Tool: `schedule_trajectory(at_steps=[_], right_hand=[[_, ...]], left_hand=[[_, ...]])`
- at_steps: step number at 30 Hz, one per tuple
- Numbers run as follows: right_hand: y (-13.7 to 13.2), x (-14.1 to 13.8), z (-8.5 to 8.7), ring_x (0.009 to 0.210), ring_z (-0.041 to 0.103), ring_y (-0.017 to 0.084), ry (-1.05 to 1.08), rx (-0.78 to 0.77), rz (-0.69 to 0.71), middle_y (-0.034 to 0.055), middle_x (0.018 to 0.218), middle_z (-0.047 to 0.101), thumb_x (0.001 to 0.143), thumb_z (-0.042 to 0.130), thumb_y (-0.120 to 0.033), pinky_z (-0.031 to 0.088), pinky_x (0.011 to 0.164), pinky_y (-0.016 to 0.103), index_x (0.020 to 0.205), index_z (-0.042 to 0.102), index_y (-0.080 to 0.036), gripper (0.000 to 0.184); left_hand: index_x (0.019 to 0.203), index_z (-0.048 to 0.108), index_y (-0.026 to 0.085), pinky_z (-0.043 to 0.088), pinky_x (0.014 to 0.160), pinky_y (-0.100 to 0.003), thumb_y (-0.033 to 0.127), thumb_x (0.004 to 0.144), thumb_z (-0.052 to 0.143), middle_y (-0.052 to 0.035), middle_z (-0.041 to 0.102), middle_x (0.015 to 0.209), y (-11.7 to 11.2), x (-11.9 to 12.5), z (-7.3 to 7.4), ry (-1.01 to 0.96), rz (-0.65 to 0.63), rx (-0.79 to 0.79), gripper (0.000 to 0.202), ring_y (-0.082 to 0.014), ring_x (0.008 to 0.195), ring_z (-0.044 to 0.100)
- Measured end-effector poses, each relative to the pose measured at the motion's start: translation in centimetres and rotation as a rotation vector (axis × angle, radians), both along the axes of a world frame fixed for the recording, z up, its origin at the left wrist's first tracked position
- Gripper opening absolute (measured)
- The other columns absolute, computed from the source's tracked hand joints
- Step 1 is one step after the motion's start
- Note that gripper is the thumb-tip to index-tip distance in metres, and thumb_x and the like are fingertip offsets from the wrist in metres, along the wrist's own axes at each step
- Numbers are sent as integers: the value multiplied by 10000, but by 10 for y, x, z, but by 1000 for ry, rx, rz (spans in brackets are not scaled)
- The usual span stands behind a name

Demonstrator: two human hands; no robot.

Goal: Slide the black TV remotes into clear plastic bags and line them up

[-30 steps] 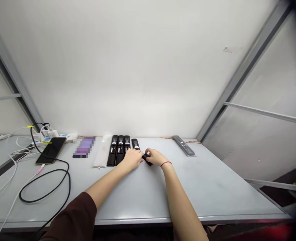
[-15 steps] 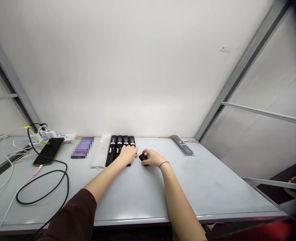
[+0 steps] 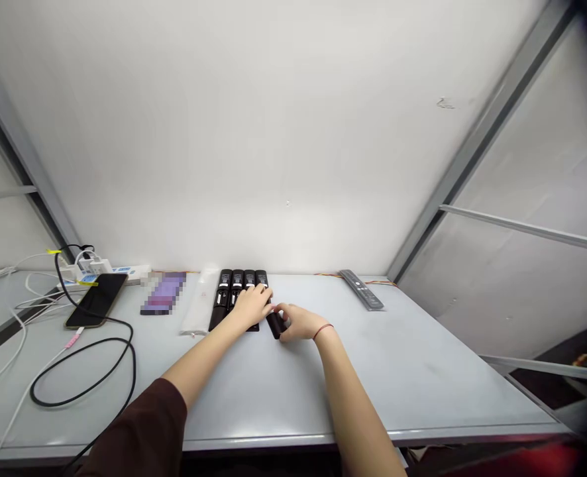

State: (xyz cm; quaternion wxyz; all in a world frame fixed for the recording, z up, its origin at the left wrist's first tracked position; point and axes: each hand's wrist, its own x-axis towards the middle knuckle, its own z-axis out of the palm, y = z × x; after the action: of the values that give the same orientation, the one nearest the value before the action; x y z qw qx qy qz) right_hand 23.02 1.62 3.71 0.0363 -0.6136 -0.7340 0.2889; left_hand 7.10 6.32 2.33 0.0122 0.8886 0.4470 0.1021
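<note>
Several black remote controls (image 3: 231,291) lie side by side near the back of the grey table (image 3: 423,371). My left hand (image 3: 251,306) rests on top of the right end of that row, fingers spread flat. My right hand (image 3: 298,321), with a red string on its wrist, grips a small black piece (image 3: 275,325) just right of the row and presses it against the outermost remote.
A white remote (image 3: 198,306) and a purple item (image 3: 163,293) lie left of the row. A phone (image 3: 96,299), a power strip (image 3: 102,270) and looping cables (image 3: 82,371) fill the left side. A grey remote (image 3: 362,289) sits at the back right.
The loose black remote has been pushed left into the row. My right hand has brought the small black piece left and nearer, up against the row's end.
</note>
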Motion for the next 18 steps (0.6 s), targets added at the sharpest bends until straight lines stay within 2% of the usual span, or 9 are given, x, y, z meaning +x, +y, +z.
schedule_trajectory(at_steps=[5,10,14,18], right_hand=[[-2,-4,1,782,574,182,-1,-12,-5,66,998,600,559,685,-225,420,618,253,1172,505,-187,639],[-3,-10,2,715,552,165,55,-5,-13,25,853,609,603,670,-258,402,587,249,1140,509,-198,564],[-2,-13,1,698,543,155,67,30,-11,12,813,600,617,672,-272,392,584,243,1132,519,-189,543],[0,-14,-2,697,550,157,80,58,3,7,789,604,634,667,-259,393,592,245,1147,528,-189,537]], left_hand=[[1138,574,256,427,858,-336,340,924,337,-70,550,1111,-18,-26,5,-72,88,-14,330,-222,1024,513],[1106,618,315,414,867,-393,428,885,387,-64,521,1099,-35,-51,10,-22,83,-175,339,-251,1026,490],[1161,573,353,374,904,-473,482,793,519,-70,481,1171,-43,-55,15,11,134,-229,394,-299,1117,426],[1216,521,385,379,896,-481,432,788,531,-79,439,1219,-45,-55,16,41,157,-261,430,-310,1153,395]])
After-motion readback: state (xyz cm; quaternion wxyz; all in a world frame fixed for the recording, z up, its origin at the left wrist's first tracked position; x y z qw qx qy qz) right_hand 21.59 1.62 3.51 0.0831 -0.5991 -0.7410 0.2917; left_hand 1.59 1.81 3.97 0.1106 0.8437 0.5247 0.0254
